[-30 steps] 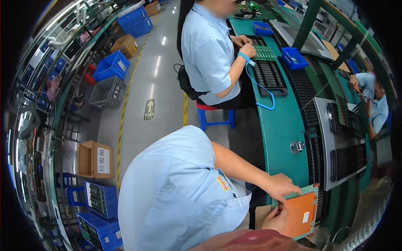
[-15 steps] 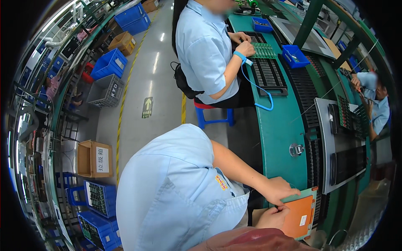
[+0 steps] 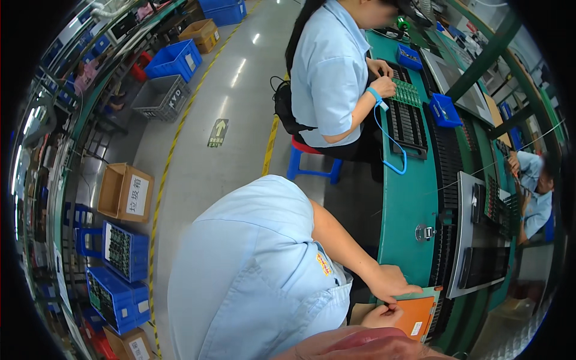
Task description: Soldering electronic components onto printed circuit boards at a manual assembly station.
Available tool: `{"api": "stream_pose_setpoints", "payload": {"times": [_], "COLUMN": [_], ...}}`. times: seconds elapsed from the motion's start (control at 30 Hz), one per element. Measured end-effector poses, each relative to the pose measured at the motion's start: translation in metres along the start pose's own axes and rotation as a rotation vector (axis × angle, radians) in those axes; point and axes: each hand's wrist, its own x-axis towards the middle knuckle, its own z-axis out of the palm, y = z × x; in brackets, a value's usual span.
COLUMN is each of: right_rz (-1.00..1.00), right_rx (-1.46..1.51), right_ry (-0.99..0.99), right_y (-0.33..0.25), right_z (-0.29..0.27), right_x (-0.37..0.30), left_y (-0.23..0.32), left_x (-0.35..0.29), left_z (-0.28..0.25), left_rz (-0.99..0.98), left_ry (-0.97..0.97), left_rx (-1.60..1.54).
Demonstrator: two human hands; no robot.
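Observation:
A flat orange panel [image 3: 411, 313] with a small white label and a pale green border lies at the table's near edge. My left hand [image 3: 390, 283] rests over its upper left corner. The index finger stretches along the green border and the thumb points down toward the other hand. Just below, my right hand [image 3: 379, 316] is at the panel's left side, its fingers pinched together. Whatever sits between those fingertips is too small to make out. The panel's lower part is cut off by the wearer's blurred outline at the bottom.
The green worktable [image 3: 408, 231] carries a small metal fitting [image 3: 425, 233] and a long black slotted rail [image 3: 447, 174]. A seated co-worker [image 3: 333, 66] handles a green circuit board [image 3: 408, 94] above a black tray [image 3: 408, 129]. Blue bins [image 3: 125, 252] with boards stand at left.
The whole view has shifted, so the co-worker sits further right and lower. My hands stay at the panel's corner; the left index finger still lies along the border.

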Motion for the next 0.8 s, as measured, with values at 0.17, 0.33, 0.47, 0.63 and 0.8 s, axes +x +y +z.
{"api": "stream_pose_setpoints", "payload": {"times": [0.17,0.33,0.47,0.63,0.8], "right_rz": [-0.041,-0.018,-0.035,-0.110,-0.212], "right_rx": [-0.016,-0.081,-0.110,-0.087,-0.036], "right_ry": [-0.030,-0.048,-0.060,-0.038,0.011], "right_y": [0.006,-0.009,-0.015,-0.009,0.005], "right_z": [0.001,-0.007,-0.011,-0.010,-0.002], "right_x": [0.005,0.003,0.001,-0.001,-0.014], "left_y": [0.006,0.010,0.013,0.011,0.016], "left_x": [0.001,0.002,-0.003,0.000,-0.003], "left_z": [0.000,0.007,0.006,0.008,0.012], "left_rz": [-0.027,-0.014,-0.017,0.002,-0.012], "left_ry": [0.028,0.071,0.104,0.150,0.160], "left_rx": [0.055,0.095,0.111,0.148,0.172]}}
